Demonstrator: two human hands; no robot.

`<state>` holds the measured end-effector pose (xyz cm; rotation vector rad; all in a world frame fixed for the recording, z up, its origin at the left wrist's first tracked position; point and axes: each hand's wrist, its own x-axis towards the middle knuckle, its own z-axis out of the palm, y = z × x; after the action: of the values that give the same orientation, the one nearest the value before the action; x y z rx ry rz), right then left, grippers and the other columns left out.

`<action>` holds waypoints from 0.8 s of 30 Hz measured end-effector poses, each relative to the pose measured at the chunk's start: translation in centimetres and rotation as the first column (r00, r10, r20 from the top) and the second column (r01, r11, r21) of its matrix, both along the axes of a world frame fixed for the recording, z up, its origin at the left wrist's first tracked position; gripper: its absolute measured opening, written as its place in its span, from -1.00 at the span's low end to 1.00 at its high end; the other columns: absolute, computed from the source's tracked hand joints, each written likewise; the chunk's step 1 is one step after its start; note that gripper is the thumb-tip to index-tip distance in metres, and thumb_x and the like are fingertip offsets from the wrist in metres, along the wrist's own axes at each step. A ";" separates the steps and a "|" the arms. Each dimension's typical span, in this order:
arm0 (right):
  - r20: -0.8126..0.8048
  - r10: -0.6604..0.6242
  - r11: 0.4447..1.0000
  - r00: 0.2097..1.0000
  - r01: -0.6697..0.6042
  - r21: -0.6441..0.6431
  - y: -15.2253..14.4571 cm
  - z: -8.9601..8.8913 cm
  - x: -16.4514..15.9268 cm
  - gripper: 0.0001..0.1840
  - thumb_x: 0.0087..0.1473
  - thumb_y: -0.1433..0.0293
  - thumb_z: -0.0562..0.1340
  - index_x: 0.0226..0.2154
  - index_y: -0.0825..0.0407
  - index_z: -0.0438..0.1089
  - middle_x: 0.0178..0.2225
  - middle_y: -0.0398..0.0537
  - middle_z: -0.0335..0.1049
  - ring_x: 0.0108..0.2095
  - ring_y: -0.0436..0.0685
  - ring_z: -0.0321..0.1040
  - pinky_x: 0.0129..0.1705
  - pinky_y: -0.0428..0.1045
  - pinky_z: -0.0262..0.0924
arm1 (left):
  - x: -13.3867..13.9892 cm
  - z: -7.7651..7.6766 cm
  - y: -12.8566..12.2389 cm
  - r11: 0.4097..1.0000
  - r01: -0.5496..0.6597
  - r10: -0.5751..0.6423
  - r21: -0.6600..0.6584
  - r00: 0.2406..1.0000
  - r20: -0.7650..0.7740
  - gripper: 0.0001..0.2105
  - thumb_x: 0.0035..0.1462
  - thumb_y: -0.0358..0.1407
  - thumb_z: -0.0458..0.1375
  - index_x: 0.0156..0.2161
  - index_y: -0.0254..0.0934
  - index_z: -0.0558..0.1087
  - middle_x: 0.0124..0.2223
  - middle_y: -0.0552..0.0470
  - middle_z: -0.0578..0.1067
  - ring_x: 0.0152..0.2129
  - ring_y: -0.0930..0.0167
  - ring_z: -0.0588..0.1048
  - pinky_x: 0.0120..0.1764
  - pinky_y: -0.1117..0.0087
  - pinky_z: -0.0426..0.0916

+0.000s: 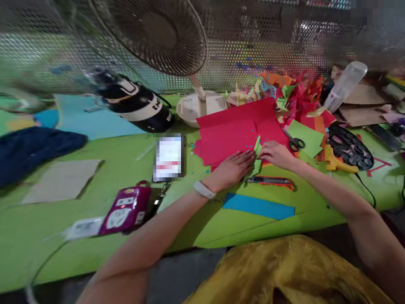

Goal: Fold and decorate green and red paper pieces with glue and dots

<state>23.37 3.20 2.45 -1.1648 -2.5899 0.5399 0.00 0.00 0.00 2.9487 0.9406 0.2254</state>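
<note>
Two bare hands at work over one green tabletop (196,232); one narrow light green paper strip (256,167) lies between them, by the right end of a loose stack of bright red paper sheets (228,137), number in stack not countable. Near the hands, counted: one orange-and-black box cutter (270,181), one blue rectangular paper strip (259,206) nearer the body, one pair of black-handled scissors (296,144) lying partly on one square light green paper sheet (308,135), one yellow glue gun (338,162). Left side: one lit phone (168,156), one purple boxy device (129,207) with a white plug in its end, one flat grey-brown cardboard piece (61,179), one dark blue cloth (34,150). Containers: one black bottle with a white band (142,105), tilted in view, contents hidden; one clear plastic bottle (348,84), leaning beside a heap of crumpled coloured paper scraps (303,99), contents cannot be told; one black tray with round hollows (351,147), a few pale bits showing on it. Left hand (232,169): fingers laid flat and close together, unclenched, tips at the strip's left edge. Right hand (276,155): fingers bent and bunched, tips touching the strip's right edge; whether they pinch it, cannot tell
</note>
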 end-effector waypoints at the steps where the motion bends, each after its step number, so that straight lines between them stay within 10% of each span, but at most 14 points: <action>1: -0.010 -0.004 1.000 1.000 0.004 -0.011 0.1 -0.1 0.0 -0.86 0.20 0.42 0.25 -0.28 0.10 0.55 -0.23 0.07 0.48 -0.10 0.17 0.35 -0.04 0.03 0.15 | 0.0 -0.1 -0.1 1.000 -0.008 0.008 -0.002 1.000 0.012 -0.51 0.43 -0.21 -0.21 0.29 -0.46 0.22 0.32 -0.26 0.25 0.30 0.22 0.19 0.30 0.09 0.12; 24: -0.196 -0.271 0.961 0.943 0.276 0.002 -2.3 -1.1 -1.3 -0.92 0.17 0.44 0.25 -0.36 0.02 0.46 -0.29 -0.02 0.44 -0.19 0.15 0.35 -0.06 0.07 0.23 | 0.3 0.2 -2.0 0.996 -0.090 0.089 -0.006 0.976 0.198 -0.59 0.39 -0.28 -0.09 0.22 -0.50 0.24 0.24 -0.35 0.37 0.21 0.22 0.34 0.20 0.09 0.33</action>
<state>22.10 0.89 1.35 -1.3605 -2.2183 0.5222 0.28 -2.02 0.25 2.8216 1.0447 0.5139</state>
